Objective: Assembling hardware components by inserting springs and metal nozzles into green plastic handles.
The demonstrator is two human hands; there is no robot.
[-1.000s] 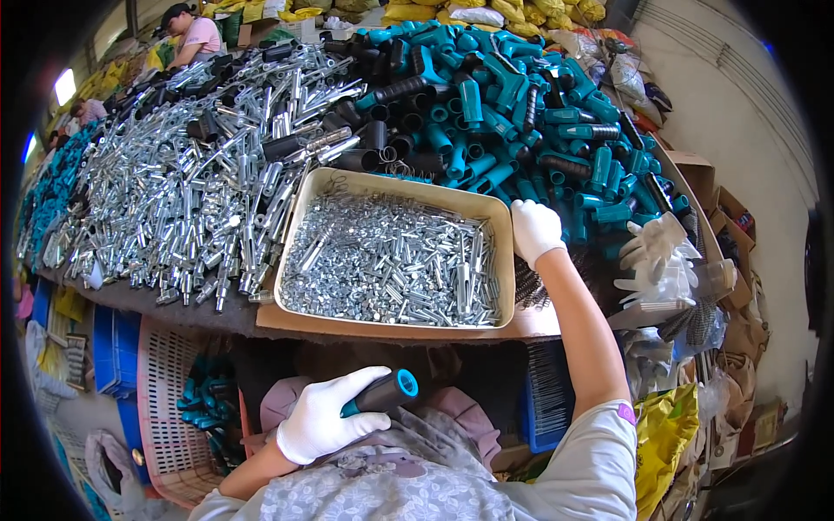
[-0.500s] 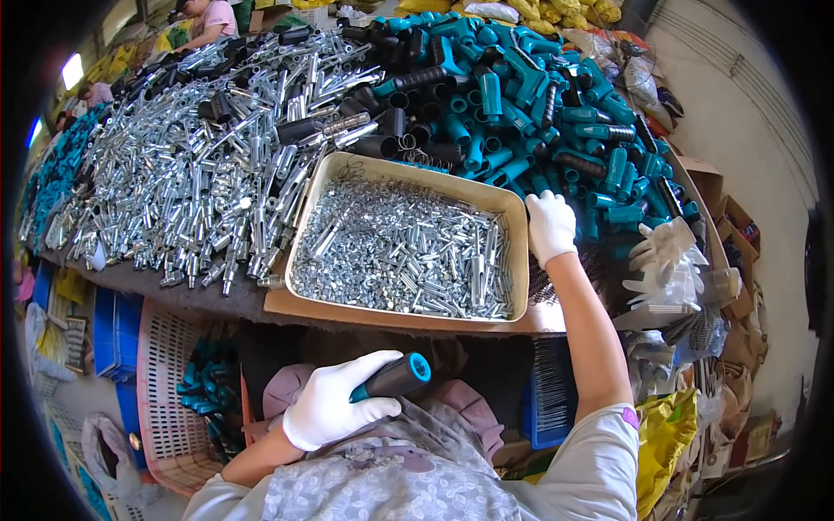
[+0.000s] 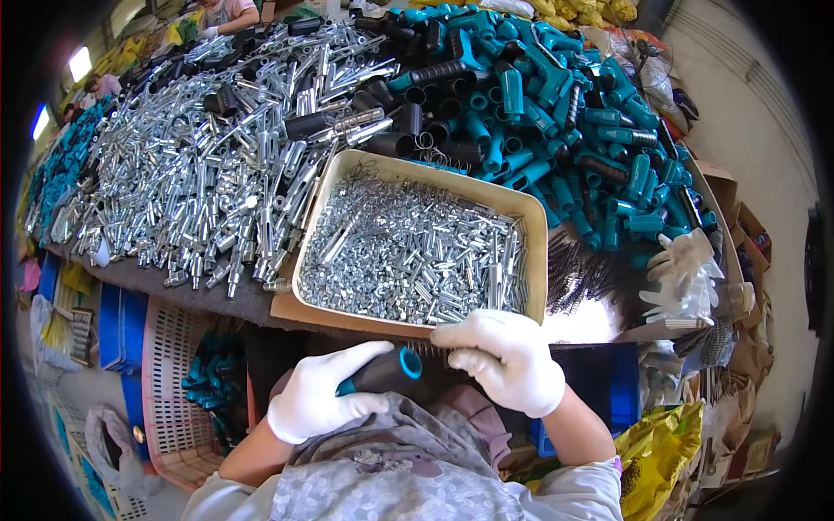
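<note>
Right hand [image 3: 508,360] returned beside black, teal-rimmed handle [image 3: 382,372].

Brown cardboard boxes [image 3: 728,187] at right edge — yellow plastic bag [image 3: 656,451] lower right.

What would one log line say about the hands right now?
left hand: grips teal-black handle | right hand: at handle's open end, by tray of small metal parts | view: head

I'm looking at an assembly workshop: beyond my hands a tray of small metal parts [image 3: 417,252], heaps of steel tubes [image 3: 200,174] and teal handle grips [image 3: 556,104] cover the bench.
</note>
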